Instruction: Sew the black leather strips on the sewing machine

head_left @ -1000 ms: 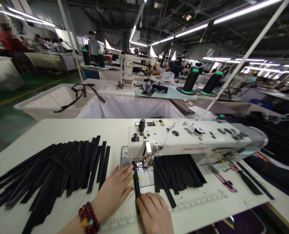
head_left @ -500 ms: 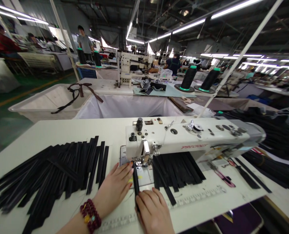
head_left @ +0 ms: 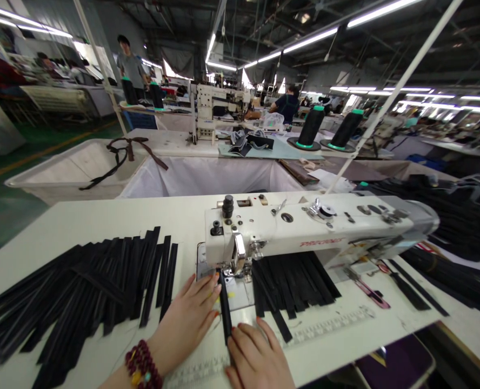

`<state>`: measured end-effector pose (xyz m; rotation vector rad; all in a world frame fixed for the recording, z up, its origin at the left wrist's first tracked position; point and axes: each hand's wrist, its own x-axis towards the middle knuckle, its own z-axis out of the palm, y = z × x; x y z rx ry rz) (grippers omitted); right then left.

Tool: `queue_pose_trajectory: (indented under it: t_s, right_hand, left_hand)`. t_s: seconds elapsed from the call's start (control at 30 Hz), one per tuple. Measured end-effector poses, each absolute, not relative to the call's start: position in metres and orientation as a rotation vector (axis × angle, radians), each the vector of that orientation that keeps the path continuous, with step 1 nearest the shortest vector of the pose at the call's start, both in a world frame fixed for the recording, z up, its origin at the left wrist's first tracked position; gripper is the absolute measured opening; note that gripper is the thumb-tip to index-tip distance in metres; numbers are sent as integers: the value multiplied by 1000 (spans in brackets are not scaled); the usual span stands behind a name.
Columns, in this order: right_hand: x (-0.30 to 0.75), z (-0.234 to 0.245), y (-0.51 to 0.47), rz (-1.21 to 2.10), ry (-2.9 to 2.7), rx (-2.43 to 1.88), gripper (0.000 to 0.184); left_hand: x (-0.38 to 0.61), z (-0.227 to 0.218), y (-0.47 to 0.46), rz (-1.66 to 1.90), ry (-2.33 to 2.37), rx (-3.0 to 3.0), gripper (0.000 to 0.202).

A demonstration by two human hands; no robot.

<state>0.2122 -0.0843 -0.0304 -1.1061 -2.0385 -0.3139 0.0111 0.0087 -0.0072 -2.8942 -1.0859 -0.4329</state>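
Strip: on bench, between the hands | left hand: at strip's 9 o'clock, flat, unclenched, fingertips against its edge | right hand: at 5 o'clock, fingers over near end, grip cannot be told | long axis: roughly 12–6 o'clock, far end pointing into machine

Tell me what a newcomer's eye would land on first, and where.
Probably the white sewing machine lettered PRECIOUS, right of centre on the table. Before it, the left hand is beside the far part of a narrow black strip, the right hand at its near part. The heap of fanned black strips on the table's left likely comes next.
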Motion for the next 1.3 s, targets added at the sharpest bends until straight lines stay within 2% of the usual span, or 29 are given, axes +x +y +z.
queue_pose_trajectory:
  t_s: [0.1,0.27,0.67,1.1,1.3]
  right_hand:
    - [211,-16,-77,-261,-2052,-1120,31]
    - [212,-11,-66,-183,-2123,-1195,15]
    - [213,-2,-32,-87,-2307,-1343,23]
    - [204,-7,0,-161,-2362,-1446,28]
    - [206,4,-27,-170,-2309,-1401,19]
  left_hand:
    - [12,-6,16,-393,-1084,-2885,37]
    - [13,-8,25,-406,-1106,-2864,38]
    - [15,-12,31,-460,-1055,-2827,38]
    - [17,-11,32,-455,-1073,-2805,37]
    - [18,-10,32,-432,-1150,-2870,37]
